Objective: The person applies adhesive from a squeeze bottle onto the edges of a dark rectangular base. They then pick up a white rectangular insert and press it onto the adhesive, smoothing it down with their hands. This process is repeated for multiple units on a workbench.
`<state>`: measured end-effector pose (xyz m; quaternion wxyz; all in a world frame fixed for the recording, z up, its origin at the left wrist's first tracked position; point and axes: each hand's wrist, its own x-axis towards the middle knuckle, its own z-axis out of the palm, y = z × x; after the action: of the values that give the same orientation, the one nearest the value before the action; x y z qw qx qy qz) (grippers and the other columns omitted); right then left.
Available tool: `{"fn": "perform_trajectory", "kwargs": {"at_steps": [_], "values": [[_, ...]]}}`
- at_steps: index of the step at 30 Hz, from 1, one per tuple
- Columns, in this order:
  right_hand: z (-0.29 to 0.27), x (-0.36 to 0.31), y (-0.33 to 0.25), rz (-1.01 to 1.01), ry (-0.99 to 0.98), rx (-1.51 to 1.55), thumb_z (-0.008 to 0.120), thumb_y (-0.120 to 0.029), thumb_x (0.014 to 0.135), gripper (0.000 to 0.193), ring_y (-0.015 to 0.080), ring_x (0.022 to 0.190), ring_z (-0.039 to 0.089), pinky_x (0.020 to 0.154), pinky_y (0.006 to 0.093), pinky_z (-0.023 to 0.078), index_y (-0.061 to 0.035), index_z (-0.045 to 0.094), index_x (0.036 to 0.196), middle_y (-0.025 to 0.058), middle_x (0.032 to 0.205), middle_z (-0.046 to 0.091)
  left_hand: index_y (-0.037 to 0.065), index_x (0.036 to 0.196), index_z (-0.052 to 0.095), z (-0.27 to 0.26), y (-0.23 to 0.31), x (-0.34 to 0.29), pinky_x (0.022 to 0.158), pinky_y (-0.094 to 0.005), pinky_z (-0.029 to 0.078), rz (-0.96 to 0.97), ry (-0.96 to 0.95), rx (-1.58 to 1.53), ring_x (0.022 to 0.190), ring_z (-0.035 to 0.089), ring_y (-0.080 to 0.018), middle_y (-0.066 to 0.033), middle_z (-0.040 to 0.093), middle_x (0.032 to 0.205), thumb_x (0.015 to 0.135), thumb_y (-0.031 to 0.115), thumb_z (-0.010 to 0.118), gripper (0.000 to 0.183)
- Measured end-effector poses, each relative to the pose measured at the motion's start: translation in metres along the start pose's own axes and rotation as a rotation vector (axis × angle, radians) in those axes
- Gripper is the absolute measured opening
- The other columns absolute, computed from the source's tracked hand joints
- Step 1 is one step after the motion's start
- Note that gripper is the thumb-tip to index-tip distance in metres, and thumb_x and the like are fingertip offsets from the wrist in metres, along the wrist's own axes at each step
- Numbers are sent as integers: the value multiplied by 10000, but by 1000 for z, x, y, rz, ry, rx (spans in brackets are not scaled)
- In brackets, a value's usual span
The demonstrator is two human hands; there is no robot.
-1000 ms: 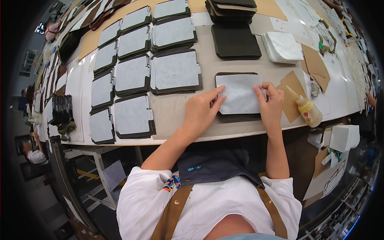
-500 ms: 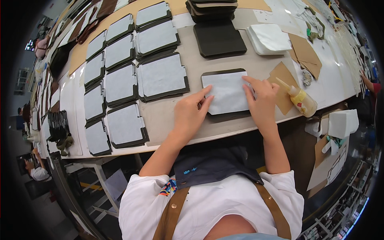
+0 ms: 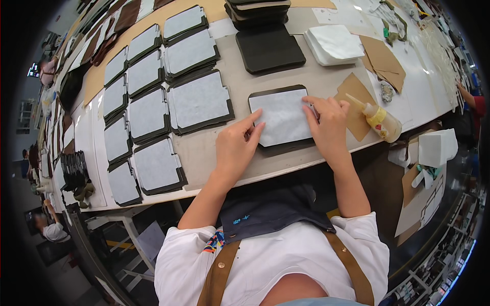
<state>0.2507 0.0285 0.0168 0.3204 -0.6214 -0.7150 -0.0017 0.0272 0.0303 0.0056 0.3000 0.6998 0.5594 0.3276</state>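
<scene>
A thin white sheet (image 3: 283,116) lies on a dark panel (image 3: 278,91) with rounded corners, whose dark border shows mainly along the far and near edges. My left hand (image 3: 236,144) touches the sheet's left edge with thumb and forefinger apart. At its far right corner rests my right hand (image 3: 329,122), forefinger and thumb extended and a small gap between them; the other fingers are loosely bent. Beside that hand, a yellow-labelled bottle (image 3: 382,124) with a long pale nozzle leans on its side over a piece of brown card (image 3: 352,104).
Rows of stacked dark panels with white sheets (image 3: 199,99) fill the table's left side. Beyond my hands lie a bare dark panel (image 3: 270,48), a taller dark stack (image 3: 258,13) and a pile of white sheets (image 3: 334,45). The table edge (image 3: 286,172) runs before me.
The view has shifted slightly. My right thumb has drawn up closer to the forefinger at the sheet's corner. My left fingers stay at the left edge, and the sheet still lies on the panel.
</scene>
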Motion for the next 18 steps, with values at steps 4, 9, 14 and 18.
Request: {"fn": "perform_trajectory", "kwargs": {"at_steps": [4, 9, 14, 18], "values": [[-3, 1, 5, 30, -68, 10, 754, -123, 854, 175, 206, 803, 559, 817, 383, 341, -94, 719, 1022, 16, 846, 670, 85, 1218, 741, -6, 2, -1, 541, -294, 414, 21, -16, 57, 543, 491, -144, -44, 577, 637, 898, 154, 750, 327], [-11, 0, 17, 74, -118, -29, 756, -160, 861, 350, 236, 1062, 559, 936, 413, 351, -86, 663, 1191, 66, 1147, 636, 87, 1277, 692, -21, 5, 8, 760, -333, 462, 97, -60, 173, 845, 546, -204, -81, 625, 965, 891, 143, 741, 393], [1, 2, 4, -191, -207, -44, 711, -316, 918, 704, 283, 1468, 376, 1216, 498, 217, -48, 435, 1507, 134, 1539, 453, 42, 1491, 477, 3, 3, 13, 1166, -495, 294, 410, -22, 388, 1454, 346, -384, -174, 396, 1575, 950, 234, 675, 607], [0, -4, 1, -221, -415, -82, 634, -467, 940, 832, 277, 1541, 253, 1260, 517, 105, -31, 316, 1574, 126, 1646, 314, -5, 1556, 336, 12, 0, 7, 1224, -541, 190, 380, -177, 454, 1545, 204, -379, -188, 265, 1656, 986, 294, 621, 704]]}}
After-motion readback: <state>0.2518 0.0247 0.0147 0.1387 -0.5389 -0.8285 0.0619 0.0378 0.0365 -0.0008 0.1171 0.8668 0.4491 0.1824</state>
